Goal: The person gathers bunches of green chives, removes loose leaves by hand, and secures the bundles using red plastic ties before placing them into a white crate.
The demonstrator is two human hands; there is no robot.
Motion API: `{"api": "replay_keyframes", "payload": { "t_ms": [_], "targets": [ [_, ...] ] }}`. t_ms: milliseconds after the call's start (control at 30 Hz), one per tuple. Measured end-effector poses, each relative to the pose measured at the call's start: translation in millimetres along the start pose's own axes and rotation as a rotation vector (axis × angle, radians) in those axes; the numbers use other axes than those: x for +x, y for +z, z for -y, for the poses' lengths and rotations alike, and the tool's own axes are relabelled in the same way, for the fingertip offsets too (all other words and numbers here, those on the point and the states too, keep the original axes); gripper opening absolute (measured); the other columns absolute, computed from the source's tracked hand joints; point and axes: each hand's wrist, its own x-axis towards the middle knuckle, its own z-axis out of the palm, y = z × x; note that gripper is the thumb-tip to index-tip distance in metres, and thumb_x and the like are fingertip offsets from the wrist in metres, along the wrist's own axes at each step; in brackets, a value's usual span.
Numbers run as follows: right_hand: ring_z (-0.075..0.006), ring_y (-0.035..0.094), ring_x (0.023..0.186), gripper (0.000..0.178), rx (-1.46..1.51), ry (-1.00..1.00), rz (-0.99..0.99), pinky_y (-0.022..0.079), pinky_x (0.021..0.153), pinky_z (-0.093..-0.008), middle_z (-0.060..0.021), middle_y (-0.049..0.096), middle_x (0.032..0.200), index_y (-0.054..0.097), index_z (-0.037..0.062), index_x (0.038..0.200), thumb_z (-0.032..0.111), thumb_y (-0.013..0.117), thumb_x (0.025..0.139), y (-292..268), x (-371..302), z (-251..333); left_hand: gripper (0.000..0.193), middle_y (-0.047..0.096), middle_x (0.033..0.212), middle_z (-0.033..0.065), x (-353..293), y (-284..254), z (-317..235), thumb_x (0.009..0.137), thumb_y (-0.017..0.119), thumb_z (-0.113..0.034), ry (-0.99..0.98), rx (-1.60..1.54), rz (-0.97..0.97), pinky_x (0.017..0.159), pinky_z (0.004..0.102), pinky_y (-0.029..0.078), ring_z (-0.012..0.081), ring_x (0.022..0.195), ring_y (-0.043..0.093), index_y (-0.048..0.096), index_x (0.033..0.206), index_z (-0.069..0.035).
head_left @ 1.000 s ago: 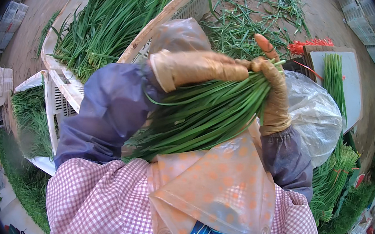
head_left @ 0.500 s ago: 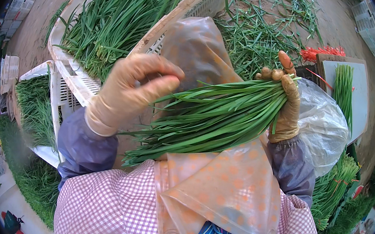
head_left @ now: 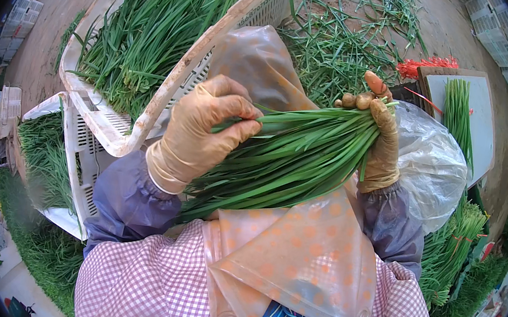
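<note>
A loose bunch of garlic chives [head_left: 304, 158] lies across my lap, its pale cut ends to the right and its leaf tips spreading left. My right hand [head_left: 383, 145], in a tan glove, is closed round the bunch near the cut ends. At the upper left side of the bunch, my gloved left hand [head_left: 203, 134] pinches a few chive leaves between thumb and fingers. Under the bunch is a see-through apron [head_left: 300, 251] with orange dots. A bundle of chives [head_left: 458, 113] rests on a white board [head_left: 485, 135] at the right.
A white plastic crate [head_left: 180, 65] heaped with chives stands at the upper left, another crate [head_left: 75, 157] below it. Chive scraps [head_left: 335, 49] litter the ground ahead. Red ties [head_left: 424, 66] lie by the board. A clear plastic bag [head_left: 428, 169] and tied chives [head_left: 453, 256] sit at the right.
My left hand has moved right and a little down to the bunch and now pinches some leaves. My right hand keeps its hold on the bunch.
</note>
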Motion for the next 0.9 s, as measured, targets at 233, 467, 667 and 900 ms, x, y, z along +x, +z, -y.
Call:
{"api": "replay_keyframes", "payload": {
  "t_ms": [233, 467, 667, 900],
  "targets": [
    [-0.0220, 0.064, 0.086, 0.028, -0.092, 0.033, -0.087, 0.055, 0.081, -0.0363, -0.0099, 0.066, 0.090, 0.059, 0.0025, 0.110, 0.012, 0.068, 0.084, 8.4, -2.7, 3.0, 0.010, 0.066, 0.094, 0.0105, 38.3, -11.7, -32.2, 0.088, 0.061, -0.011, -0.235, -0.861, 0.087, 0.057, 0.0222, 0.048, 0.0119, 0.065, 0.062, 0.063, 0.093, -0.002],
    [-0.0177, 0.064, 0.079, 0.019, -0.147, 0.098, -0.173, 0.056, 0.073, -0.0330, -0.0081, 0.065, 0.091, 0.059, 0.0053, 0.104, 0.013, 0.065, 0.087, 4.7, -1.3, 1.5, 0.017, 0.065, 0.091, 0.0129, 92.9, 24.3, -37.0, 0.095, 0.052, -0.019, -0.246, -1.229, 0.247, 0.057, 0.0269, 0.054, 0.0181, 0.070, 0.066, 0.057, 0.095, -0.003],
    [-0.0208, 0.063, 0.073, 0.021, -0.033, 0.061, -0.079, 0.054, 0.071, -0.0362, -0.0062, 0.063, 0.079, 0.060, 0.0060, 0.102, 0.018, 0.067, 0.087, -0.5, 2.2, -3.2, 0.019, 0.064, 0.092, 0.0126, 140.7, 11.0, -13.7, 0.096, 0.051, -0.018, -0.120, -1.302, 0.162, 0.075, 0.0325, 0.058, 0.0224, 0.081, 0.067, 0.058, 0.095, 0.000],
    [-0.0215, 0.063, 0.076, 0.028, -0.025, 0.076, -0.115, 0.054, 0.075, -0.0371, -0.0048, 0.061, 0.079, 0.058, 0.0031, 0.107, 0.021, 0.067, 0.088, -7.4, 5.9, -2.7, 0.078, 0.040, 0.138, 0.0256, 188.4, -5.4, -37.4, 0.085, 0.070, -0.019, 0.091, -0.204, -0.048, 0.089, 0.0308, 0.053, 0.0269, 0.113, 0.055, 0.024, 0.141, 0.009]
  ]
}}
